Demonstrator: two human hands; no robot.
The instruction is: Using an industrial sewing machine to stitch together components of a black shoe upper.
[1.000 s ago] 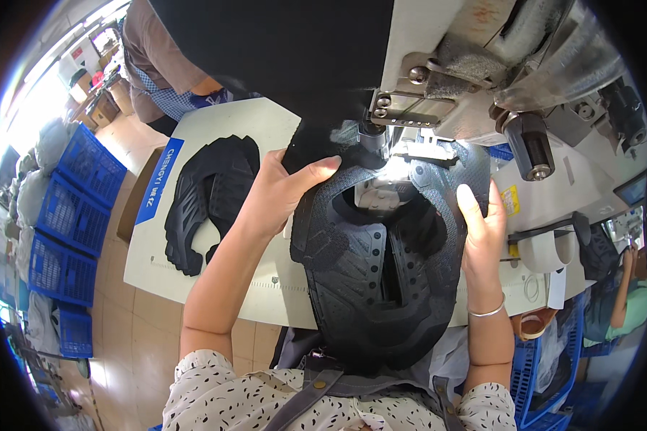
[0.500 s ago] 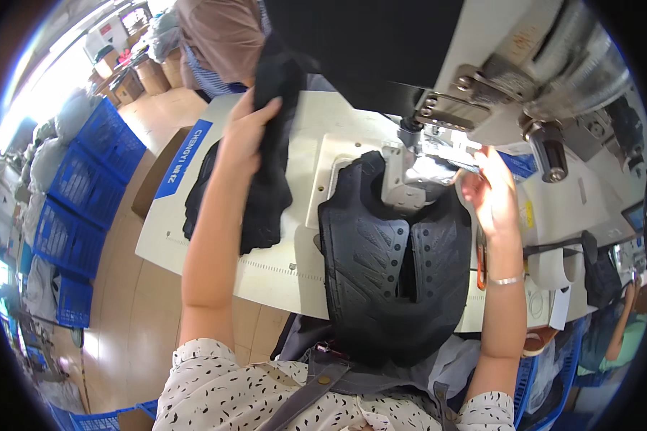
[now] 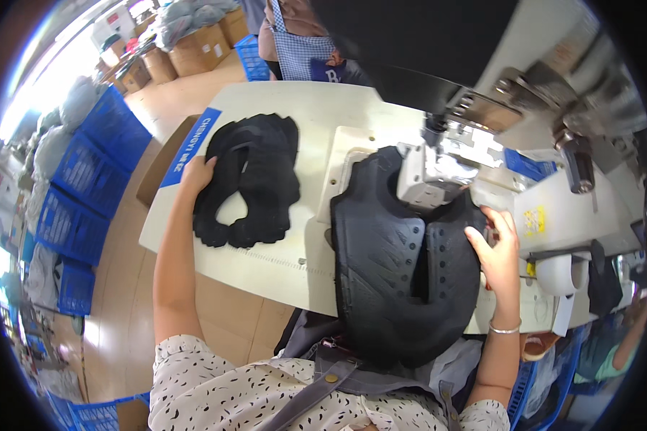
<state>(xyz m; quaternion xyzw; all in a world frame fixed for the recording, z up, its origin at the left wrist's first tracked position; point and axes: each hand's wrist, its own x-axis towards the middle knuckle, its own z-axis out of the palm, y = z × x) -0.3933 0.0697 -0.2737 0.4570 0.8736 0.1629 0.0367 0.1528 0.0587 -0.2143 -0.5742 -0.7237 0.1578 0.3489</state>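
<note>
A black shoe upper (image 3: 381, 251) with rows of eyelets and a central slit lies under the sewing machine's head (image 3: 431, 176), its near end hanging toward my lap. My right hand (image 3: 499, 248) is open at its right edge, thumb and fingers apart, with the thumb against the rim. Part of a small red item (image 3: 491, 231) shows beside those fingers; its kind is unclear. On the left of the table lies a soft black fabric piece (image 3: 269, 194) with scalloped edges and an opening. My left hand (image 3: 198, 174) has its fingers closed on that piece's left edge.
The pale machine table (image 3: 266, 269) has a blue strip on its left side. Blue crates (image 3: 86, 187) with bagged goods stand along the left. Another person (image 3: 302, 47) is beyond the far edge. A cardboard box (image 3: 167, 161) sits beside the table.
The black fabric piece, held up before, now lies spread on the table, my left hand at its edge. My right hand has come down from beside the machine head to the upper's edge.
</note>
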